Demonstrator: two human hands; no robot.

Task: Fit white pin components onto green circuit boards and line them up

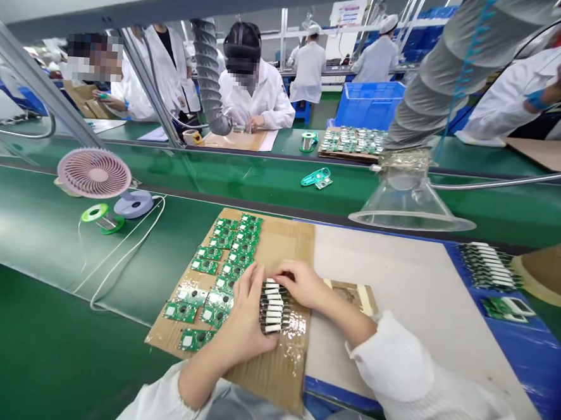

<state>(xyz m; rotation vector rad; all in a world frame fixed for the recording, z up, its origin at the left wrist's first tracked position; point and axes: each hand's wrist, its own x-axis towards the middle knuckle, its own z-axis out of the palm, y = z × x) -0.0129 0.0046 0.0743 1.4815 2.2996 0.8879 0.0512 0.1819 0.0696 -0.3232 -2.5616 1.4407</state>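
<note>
A row of small circuit boards with white parts (273, 311) stands close together on a brown cardboard sheet (270, 374). My left hand (243, 318) is curved around the row from its left side, thumb at the near end and fingers toward the far end. Over the far end, my right hand (302, 284) has its fingertips pinched together; what is between them is hidden. Several green circuit boards (234, 258) lie in columns on the cardboard, left of my hands.
A similar row of white-topped parts (489, 266) lies at the right, near a display board (507, 308) and a tape roll (552, 271). A clear extraction hood (411, 202) hangs ahead. A pink fan (95, 172) and solder spool (103, 218) stand left. Co-workers sit opposite.
</note>
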